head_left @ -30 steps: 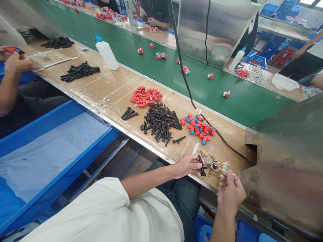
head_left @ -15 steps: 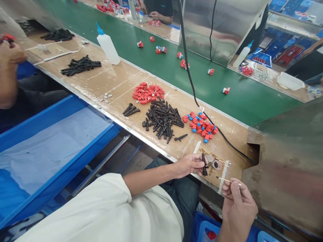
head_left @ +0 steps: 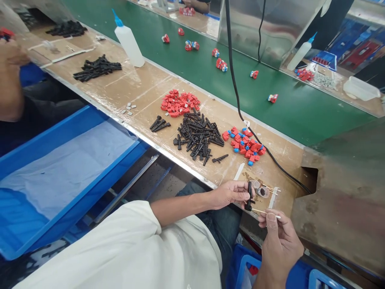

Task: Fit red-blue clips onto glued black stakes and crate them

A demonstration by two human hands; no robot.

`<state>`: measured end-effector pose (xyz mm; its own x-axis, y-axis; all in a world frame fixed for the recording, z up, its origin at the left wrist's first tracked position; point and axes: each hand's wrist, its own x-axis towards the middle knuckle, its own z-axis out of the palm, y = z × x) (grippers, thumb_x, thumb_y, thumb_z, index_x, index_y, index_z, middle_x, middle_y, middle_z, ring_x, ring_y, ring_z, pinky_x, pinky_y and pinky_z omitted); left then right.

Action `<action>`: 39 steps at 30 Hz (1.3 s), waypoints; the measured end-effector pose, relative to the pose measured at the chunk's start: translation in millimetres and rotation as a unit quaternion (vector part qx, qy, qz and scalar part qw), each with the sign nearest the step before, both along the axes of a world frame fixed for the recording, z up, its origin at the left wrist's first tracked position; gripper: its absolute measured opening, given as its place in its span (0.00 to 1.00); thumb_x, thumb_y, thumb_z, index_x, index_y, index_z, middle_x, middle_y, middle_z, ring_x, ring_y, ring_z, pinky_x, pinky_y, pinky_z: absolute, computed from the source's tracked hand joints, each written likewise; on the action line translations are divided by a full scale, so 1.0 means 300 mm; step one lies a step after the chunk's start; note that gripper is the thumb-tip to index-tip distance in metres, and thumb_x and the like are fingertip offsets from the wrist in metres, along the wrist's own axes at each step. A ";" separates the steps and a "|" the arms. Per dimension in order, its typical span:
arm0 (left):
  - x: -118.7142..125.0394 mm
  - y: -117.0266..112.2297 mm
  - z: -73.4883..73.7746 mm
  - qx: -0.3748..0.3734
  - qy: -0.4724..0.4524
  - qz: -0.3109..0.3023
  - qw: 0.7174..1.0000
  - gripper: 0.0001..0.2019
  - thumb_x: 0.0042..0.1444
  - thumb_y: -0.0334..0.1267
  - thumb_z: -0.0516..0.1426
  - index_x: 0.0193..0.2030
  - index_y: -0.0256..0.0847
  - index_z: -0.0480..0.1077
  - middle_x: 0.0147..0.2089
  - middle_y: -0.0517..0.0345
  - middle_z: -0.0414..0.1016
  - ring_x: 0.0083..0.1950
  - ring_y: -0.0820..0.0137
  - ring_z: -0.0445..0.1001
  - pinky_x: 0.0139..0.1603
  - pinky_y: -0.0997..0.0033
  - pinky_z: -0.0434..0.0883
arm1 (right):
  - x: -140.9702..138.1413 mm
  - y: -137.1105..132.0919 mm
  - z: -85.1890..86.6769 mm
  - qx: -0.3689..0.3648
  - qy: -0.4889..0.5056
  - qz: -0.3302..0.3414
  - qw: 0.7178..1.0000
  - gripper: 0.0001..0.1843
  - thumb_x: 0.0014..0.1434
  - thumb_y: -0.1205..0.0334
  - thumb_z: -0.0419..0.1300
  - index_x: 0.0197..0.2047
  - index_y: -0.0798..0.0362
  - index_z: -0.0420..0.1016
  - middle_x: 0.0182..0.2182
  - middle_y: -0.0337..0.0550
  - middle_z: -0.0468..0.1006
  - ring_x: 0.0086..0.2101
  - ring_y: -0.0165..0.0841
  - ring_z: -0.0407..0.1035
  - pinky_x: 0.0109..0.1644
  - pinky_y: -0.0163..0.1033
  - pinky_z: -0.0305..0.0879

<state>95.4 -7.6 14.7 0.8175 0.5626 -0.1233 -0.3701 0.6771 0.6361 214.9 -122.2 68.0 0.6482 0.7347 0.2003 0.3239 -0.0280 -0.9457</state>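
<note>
My left hand [head_left: 231,193] pinches a small black plastic part [head_left: 249,196] upright at the near edge of the bench. My right hand [head_left: 279,235] grips a thin stick [head_left: 262,212] whose tip touches the lower end of that black part. Just behind them sit two small round pots [head_left: 261,189] with more sticks lying beside them. Farther back on the bench lie a heap of black parts [head_left: 197,137], a pile of red pieces [head_left: 179,103] and a pile of red-and-blue pieces [head_left: 246,145].
A black cable [head_left: 240,114] crosses the bench and the green conveyor belt [head_left: 192,68], which carries scattered red assemblies. A squeeze bottle [head_left: 128,39] stands at the back left. Another person's arm [head_left: 10,76] is at the left; a blue bin [head_left: 60,168] lies below.
My right hand has brought the stick leftward from near the pots until its tip meets the black part. The left hand keeps its hold on the part.
</note>
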 end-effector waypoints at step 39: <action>-0.060 0.005 0.030 0.065 0.027 0.083 0.994 0.28 0.43 0.58 0.70 0.37 0.34 0.72 0.32 0.56 0.72 0.33 0.70 0.75 0.39 0.70 0.71 | -0.062 -0.080 0.027 0.066 -0.230 -0.057 0.969 0.12 0.62 0.53 0.65 0.39 0.54 0.79 0.30 0.44 0.80 0.27 0.37 0.77 0.31 0.44 0.78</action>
<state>77.2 -6.2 23.8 0.7065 0.7029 -0.0823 -0.4329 0.5211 0.7356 196.3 -146.2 76.2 0.5440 0.6116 0.5744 0.7135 0.0230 -0.7003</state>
